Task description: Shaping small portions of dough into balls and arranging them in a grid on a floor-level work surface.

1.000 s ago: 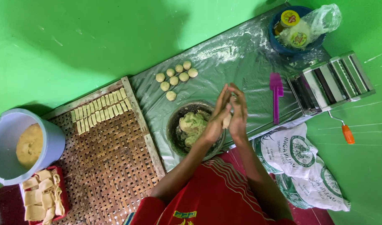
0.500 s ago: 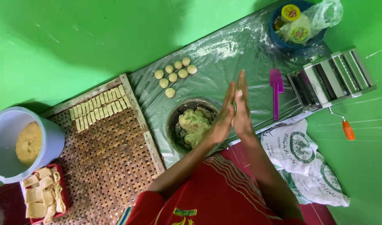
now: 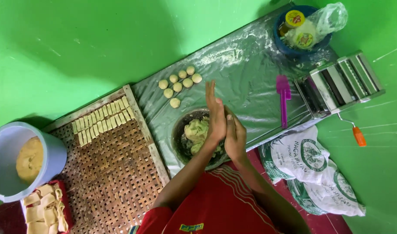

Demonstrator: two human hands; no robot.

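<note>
Hands pressed together at centre, over bowl on sheet. Dough balls above-left of bowl. Spatula right of hands, pasta roller further right. Tray left; bucket far left. Sack lower right.

Seen from above, the person wears a red garment that fills the near middle of the scene; thin pale stripes run in a slanted band across the cloth on the near right, close to the right forearm; a small yellow patch with dark marks sits on the red at the near edge, perhaps a badge, though it is too small to tell; a sliver of blue and white trim shows beside it at the near left; the sleeves end short, so both forearms are bare; the left hand and the right hand wear no gloves, rings or bands that I can see.
</note>
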